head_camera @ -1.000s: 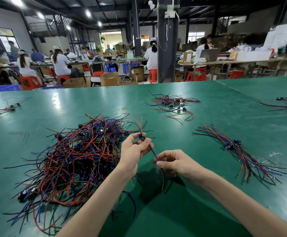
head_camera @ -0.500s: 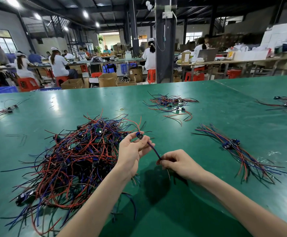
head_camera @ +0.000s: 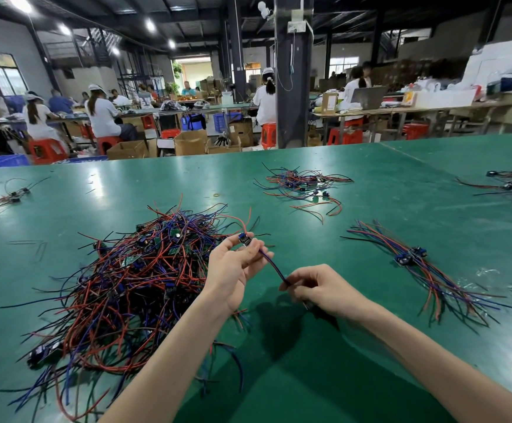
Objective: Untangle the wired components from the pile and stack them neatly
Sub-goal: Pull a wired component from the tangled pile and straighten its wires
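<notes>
Fingers of the left hand (head_camera: pixel 233 270) curl round a small blue wired component (head_camera: pixel 244 238), pinching it above the tabletop. The right hand (head_camera: pixel 319 288) pinches its wires (head_camera: pixel 271 265) lower down, and they run nearly straight between the two hands. Just left sprawls the tangled pile (head_camera: pixel 126 288) of red, blue and black wires. To the right, well apart, the aligned stack (head_camera: pixel 410 257) lies on the green table (head_camera: pixel 401 193).

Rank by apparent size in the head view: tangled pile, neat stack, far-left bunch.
1. tangled pile
2. neat stack
3. far-left bunch, though it lies farther off, so its true size is unsure.
</notes>
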`<state>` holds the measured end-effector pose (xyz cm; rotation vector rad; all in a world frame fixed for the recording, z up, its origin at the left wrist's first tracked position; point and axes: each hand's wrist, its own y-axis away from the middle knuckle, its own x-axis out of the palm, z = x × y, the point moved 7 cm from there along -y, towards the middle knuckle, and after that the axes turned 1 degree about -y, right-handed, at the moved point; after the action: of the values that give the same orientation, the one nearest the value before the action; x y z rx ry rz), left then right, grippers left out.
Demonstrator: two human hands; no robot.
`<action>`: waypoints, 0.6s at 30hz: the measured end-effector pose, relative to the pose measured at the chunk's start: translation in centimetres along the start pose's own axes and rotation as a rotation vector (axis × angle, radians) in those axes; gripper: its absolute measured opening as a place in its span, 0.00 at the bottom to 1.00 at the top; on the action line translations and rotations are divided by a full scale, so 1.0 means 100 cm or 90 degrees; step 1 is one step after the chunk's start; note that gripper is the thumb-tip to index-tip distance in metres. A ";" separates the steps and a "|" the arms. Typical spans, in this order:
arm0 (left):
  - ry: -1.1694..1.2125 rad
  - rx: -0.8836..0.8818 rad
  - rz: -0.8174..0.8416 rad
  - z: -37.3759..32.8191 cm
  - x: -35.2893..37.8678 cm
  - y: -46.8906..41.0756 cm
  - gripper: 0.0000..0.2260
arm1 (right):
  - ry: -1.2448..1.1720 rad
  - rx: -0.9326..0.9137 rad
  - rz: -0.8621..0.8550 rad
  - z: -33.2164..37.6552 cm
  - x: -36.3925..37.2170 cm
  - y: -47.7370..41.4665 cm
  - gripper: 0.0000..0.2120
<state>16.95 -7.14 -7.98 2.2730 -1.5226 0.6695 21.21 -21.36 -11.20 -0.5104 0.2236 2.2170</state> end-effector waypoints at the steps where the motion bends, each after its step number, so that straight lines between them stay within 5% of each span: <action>1: 0.000 -0.001 0.000 0.000 0.000 0.000 0.07 | 0.009 0.004 -0.007 -0.001 -0.001 0.000 0.11; 7: -0.001 -0.014 0.013 0.002 0.003 0.002 0.07 | 0.073 0.024 -0.060 -0.005 -0.012 -0.002 0.07; 18: 0.019 0.015 -0.014 -0.013 -0.007 -0.002 0.06 | 0.056 0.007 0.017 -0.005 -0.004 -0.002 0.08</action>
<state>16.63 -5.92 -7.28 2.2834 -1.4811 0.7160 21.75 -21.62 -11.44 -0.6028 0.2891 2.2198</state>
